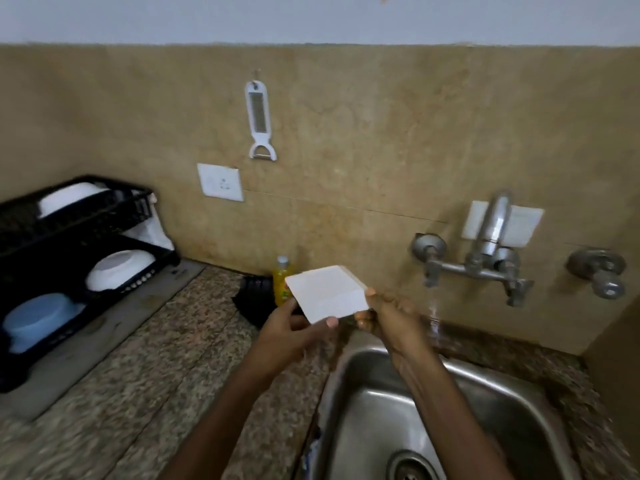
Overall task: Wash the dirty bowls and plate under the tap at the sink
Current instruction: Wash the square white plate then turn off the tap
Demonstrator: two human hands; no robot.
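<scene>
Stainless-steel sink (pixel 485 393), nearest, is showing its drain (pixel 412 465). Granite counter (pixel 138 375) is running off to its left. Left hand (pixel 294 327) and right hand (pixel 391 317) are each pinching a near edge of the white square plate (pixel 327 294), both grips closed on it and holding it tilted above the sink's back-left corner. Tap water (pixel 434 317) is falling just right of the right hand, the nearer hand to it; the plate is sitting left of the stream, clear of it. Black dish rack (pixel 20 237), far left, is holding a blue bowl (pixel 38 320), a lower white bowl (pixel 119 270) and an upper white bowl (pixel 69 199).
</scene>
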